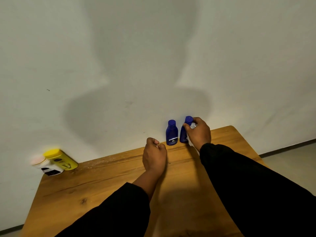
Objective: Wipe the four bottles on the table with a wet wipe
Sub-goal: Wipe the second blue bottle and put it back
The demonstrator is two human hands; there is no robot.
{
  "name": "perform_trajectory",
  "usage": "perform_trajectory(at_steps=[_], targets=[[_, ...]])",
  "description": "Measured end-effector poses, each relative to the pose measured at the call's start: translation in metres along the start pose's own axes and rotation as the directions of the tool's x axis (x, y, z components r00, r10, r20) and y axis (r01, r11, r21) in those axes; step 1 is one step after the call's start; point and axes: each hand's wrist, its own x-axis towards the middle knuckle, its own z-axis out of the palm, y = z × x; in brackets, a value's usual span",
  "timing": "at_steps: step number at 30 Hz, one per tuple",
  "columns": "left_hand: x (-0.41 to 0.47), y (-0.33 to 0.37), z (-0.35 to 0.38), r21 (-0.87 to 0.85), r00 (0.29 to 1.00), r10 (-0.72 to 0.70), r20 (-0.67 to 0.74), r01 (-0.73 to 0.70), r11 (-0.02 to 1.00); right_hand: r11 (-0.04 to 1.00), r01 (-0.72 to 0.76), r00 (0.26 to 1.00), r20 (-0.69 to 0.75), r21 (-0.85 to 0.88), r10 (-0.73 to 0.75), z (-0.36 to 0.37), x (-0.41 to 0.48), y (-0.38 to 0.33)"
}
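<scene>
White wipe (193, 126) half-hidden under right hand (199, 133)

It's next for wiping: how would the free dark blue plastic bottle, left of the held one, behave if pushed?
It would probably tip: the dark blue plastic bottle stands tall on a narrow base. Being small plastic, it is likely light and stiff. Falling rightward, it may hit the neighbouring blue bottle that the right hand grips.

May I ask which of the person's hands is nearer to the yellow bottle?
Left. The left hand is to the right of the yellow bottle, well apart from it. The right hand is farther right, gripping a blue bottle.
</scene>
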Motion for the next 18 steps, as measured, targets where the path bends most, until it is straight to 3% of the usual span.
perform_trajectory(at_steps=[3,6,9,11,14,18], targets=[[-0.012,0.006,-0.009,0.005,0.997,0.071,0.036,-0.071,0.997,1.0,0.021,1.0,-0.008,0.008,-0.021,-0.015,-0.018,-0.007],[-0.031,0.011,-0.018,0.024,0.981,0.099,0.168,-0.104,0.994,0.999,0.026,1.0,0.015,0.027,-0.027,-0.032,-0.048,-0.017],[-0.053,0.007,-0.028,0.029,0.927,0.164,0.337,-0.184,0.982,0.999,0.023,0.995,0.099,0.037,-0.027,-0.045,-0.084,-0.026],[-0.069,0.001,-0.04,-0.07,0.875,0.224,0.429,-0.215,0.974,0.998,0.012,0.982,0.185,0.062,-0.023,-0.05,-0.109,-0.031],[-0.091,-0.007,-0.068,-0.25,0.822,0.28,0.496,-0.173,0.953,0.992,-0.015,0.954,0.298,0.127,-0.023,-0.055,-0.149,-0.044],[-0.116,-0.016,-0.111,-0.364,0.849,0.241,0.471,-0.062,0.929,0.982,-0.023,0.938,0.345,0.186,-0.044,-0.061,-0.194,-0.066]])
